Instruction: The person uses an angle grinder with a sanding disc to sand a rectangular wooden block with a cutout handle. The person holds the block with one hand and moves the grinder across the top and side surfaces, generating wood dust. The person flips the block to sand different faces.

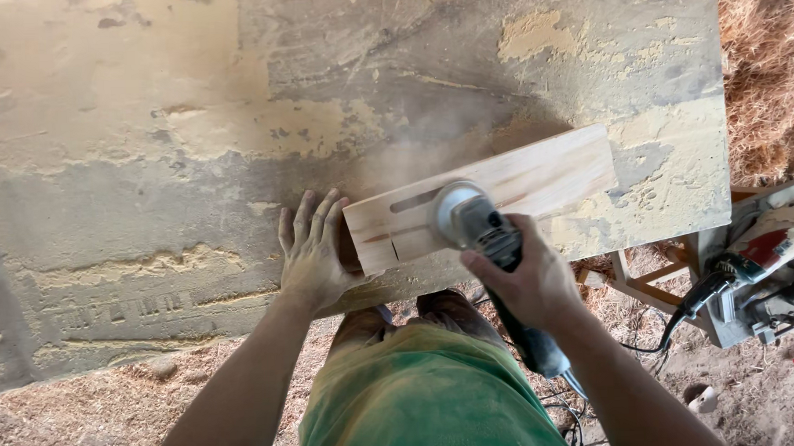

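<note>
A pale wooden board (pixel 536 178) with a long slot lies across the near edge of a dusty workbench (pixel 192 151). My right hand (pixel 527 280) grips the body of a grey handheld power sander (pixel 472 222), whose round head rests on the board near its left half. Fine dust rises from that spot. My left hand (pixel 314 252) lies flat, fingers spread, pressing on the bench and the board's left end.
To the right, a red and white power saw (pixel 772 249) sits on a small wooden stand (pixel 654 280), with a black cord trailing down. Sawdust and shavings cover the ground. My green shirt fills the bottom centre.
</note>
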